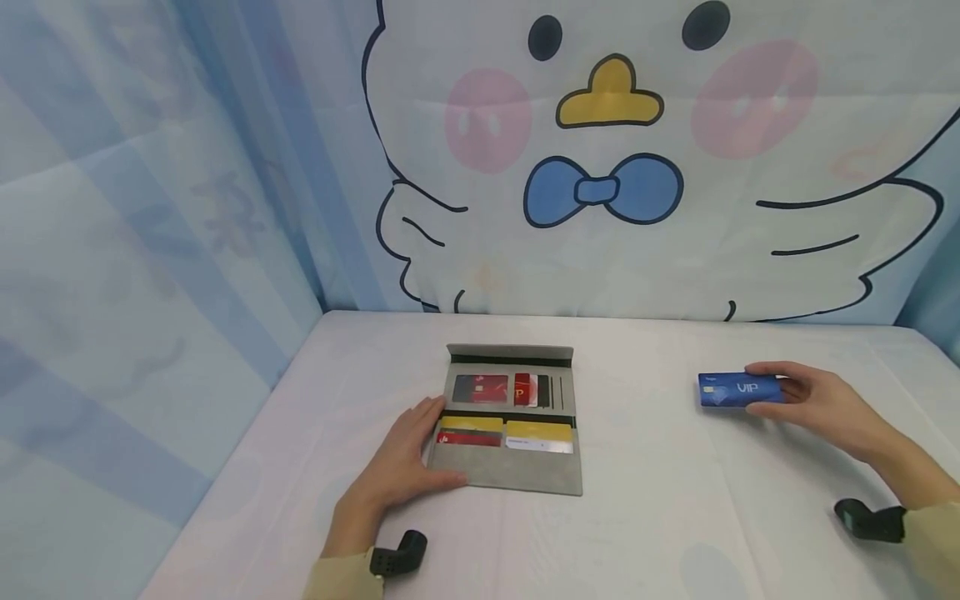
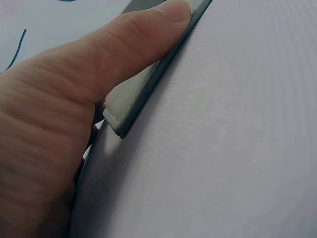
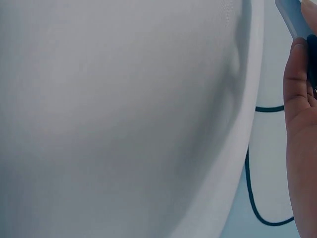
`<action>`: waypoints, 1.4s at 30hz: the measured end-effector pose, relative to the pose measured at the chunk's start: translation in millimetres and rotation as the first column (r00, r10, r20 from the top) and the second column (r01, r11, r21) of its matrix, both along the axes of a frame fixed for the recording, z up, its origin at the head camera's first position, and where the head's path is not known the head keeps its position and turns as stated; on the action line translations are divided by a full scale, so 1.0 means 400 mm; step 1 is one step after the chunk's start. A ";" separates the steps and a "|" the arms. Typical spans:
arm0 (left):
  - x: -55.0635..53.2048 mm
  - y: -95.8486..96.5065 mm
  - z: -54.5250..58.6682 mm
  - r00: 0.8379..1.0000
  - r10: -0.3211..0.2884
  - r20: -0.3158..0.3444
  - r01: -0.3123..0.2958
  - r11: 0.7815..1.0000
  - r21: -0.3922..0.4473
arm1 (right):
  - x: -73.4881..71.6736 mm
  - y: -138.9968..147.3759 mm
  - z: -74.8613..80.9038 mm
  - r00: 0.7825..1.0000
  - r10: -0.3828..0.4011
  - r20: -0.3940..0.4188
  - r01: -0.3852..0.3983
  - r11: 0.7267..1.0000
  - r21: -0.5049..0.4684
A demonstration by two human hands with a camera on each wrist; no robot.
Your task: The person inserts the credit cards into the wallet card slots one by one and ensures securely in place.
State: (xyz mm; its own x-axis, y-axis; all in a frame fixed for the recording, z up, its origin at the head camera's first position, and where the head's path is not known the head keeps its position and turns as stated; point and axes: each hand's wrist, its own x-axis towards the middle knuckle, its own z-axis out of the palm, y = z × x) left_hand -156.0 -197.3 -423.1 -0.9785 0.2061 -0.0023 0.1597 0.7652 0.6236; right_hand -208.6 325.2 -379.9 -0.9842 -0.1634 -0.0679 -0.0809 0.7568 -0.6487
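Note:
A grey card wallet (image 1: 510, 473) lies unfolded on the table, its top flap raised at the back. Red and yellow cards (image 1: 538, 433) fill several of its slots. My left hand (image 1: 401, 457) holds the wallet by its near left corner, fingers along the left side and thumb on the front edge. In the left wrist view, the thumb (image 2: 143, 34) lies on the stitched grey edge. Off to the right, my right hand (image 1: 825, 408) pinches a blue card marked VIP (image 1: 731, 390) between thumb and fingers, above the table. The right wrist view catches only part of that card (image 3: 295, 20).
A white cloth covers the table (image 1: 637, 517). Behind it hangs a curtain (image 1: 600, 267) with a cartoon bird, and another blue and white curtain (image 1: 150, 275) borders the left side. Each wrist wears a black camera mount (image 1: 401, 554).

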 end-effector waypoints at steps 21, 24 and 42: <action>0.002 -0.004 0.003 1.000 -0.005 -0.008 0.005 1.000 -0.003 | -0.050 -0.201 -0.006 0.981 0.188 -0.058 -0.195 0.964 -0.180; 0.003 -0.004 0.004 1.000 -0.006 -0.004 0.006 1.000 0.003 | -0.057 -0.219 -0.010 0.978 0.198 -0.058 -0.205 0.963 -0.172; -0.001 -0.004 0.000 1.000 -0.014 -0.017 0.014 1.000 -0.002 | -0.085 -0.319 -0.020 0.963 0.260 -0.075 -0.269 0.946 -0.181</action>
